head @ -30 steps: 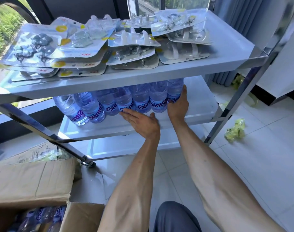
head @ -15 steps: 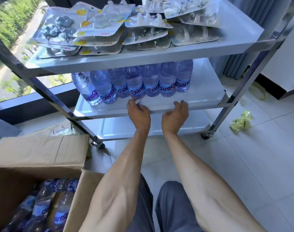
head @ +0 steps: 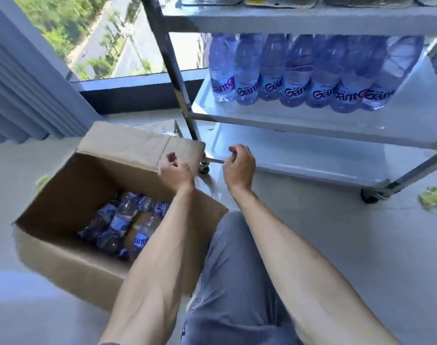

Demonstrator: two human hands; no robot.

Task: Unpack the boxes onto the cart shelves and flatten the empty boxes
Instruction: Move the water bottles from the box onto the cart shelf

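Note:
An open cardboard box (head: 63, 202) sits on the floor at the lower left, with several blue-labelled water bottles (head: 127, 225) lying in its bottom. A row of the same bottles (head: 297, 73) stands on the middle shelf (head: 312, 120) of the steel cart at the upper right. My left hand (head: 176, 174) hovers over the box's far right corner, fingers loosely curled, holding nothing. My right hand (head: 238, 166) hangs beside it in front of the cart's bottom shelf (head: 312, 158), fingers also loosely curled and empty.
The cart's upright post (head: 172, 70) and a caster (head: 203, 168) stand just behind the box flap (head: 137, 143). Crumpled green plastic (head: 434, 197) lies on the tiled floor at the right. A window and curtain fill the upper left. My knee is below.
Both hands have pulled back from the middle shelf's edge and come down toward the box. My view has swung left and down, bringing the open box into the middle.

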